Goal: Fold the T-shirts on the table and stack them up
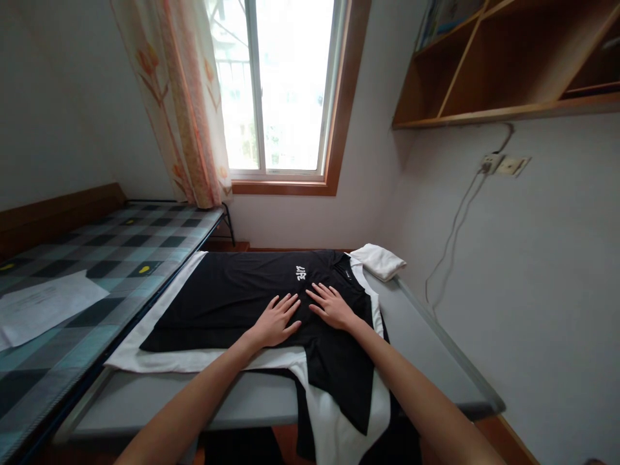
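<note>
A black T-shirt (227, 303) with small white print lies spread flat on a grey table (426, 336), on top of a white garment (159, 358). My left hand (277, 320) rests flat on the middle of the black shirt, fingers stretched out. My right hand (330, 305) lies flat just beside it, fingers spread, close to the white print. One sleeve of the black shirt and part of the white garment hang over the table's near edge.
A folded white cloth (380, 260) sits at the table's far right corner. A checked bed (97, 258) with a white paper (43, 307) stands on the left. A window with a curtain (181, 110) is ahead; a wooden shelf (504, 71) and a wall socket (504, 165) are on the right.
</note>
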Available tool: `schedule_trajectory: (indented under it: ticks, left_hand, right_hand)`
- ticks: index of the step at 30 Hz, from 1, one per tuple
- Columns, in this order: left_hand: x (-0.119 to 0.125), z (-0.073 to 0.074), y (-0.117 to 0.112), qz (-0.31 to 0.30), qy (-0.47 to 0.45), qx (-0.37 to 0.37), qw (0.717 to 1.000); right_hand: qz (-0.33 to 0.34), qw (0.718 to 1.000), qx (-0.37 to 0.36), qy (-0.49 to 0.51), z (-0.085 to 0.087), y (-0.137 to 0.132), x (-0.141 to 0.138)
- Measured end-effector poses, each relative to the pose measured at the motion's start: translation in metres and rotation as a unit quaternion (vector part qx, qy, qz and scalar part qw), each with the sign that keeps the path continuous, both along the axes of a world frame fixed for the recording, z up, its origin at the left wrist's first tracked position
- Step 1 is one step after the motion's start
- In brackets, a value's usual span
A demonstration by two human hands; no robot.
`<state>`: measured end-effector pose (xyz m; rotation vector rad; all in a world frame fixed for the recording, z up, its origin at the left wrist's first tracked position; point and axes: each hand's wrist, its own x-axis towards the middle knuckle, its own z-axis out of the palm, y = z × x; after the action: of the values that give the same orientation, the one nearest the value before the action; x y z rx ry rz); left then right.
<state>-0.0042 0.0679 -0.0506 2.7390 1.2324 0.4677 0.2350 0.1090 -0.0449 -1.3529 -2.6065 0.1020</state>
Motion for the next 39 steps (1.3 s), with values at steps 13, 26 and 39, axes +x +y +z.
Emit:
schedule_trajectory:
  ticks: [13,26,39]
  left_hand:
    - [-0.185,0.030,0.073,0.423,0.083,-0.033,0.902]
    - [-0.230,0.001,0.068,0.423,0.097,-0.042,0.900]
    - [-0.219,-0.001,0.018,0.416,0.100,-0.038,0.903]
  right_hand:
    - [-0.428,0.903,-0.023,0.019,0.019,0.005,0.107]
    - [-0.418,0.905,-0.028,-0.070,0.022,0.008,0.069]
    - [-0.393,0.913,-0.025,-0.109,0.021,-0.057,0.090]
